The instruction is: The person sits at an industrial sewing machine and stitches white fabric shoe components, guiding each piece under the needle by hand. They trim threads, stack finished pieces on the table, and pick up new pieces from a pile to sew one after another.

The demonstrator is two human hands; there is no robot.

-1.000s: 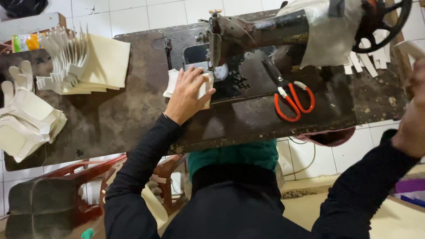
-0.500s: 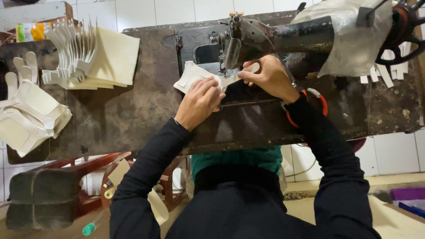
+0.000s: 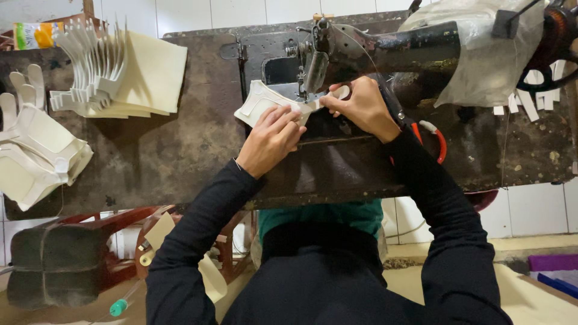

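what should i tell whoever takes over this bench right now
Left hand lies flat on the cream cut piece, pressing it to the sewing machine bed. Right hand pinches the piece's narrow end beside the needle.
Done: piece is placed at the needle.
Left: no stitching visible; cream stacks sit on the table to the left. Red-handled scissors lie under the right forearm.

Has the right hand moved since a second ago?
Yes. The right hand came in from the table's right edge to the white piece under the sewing machine, beside the left hand.
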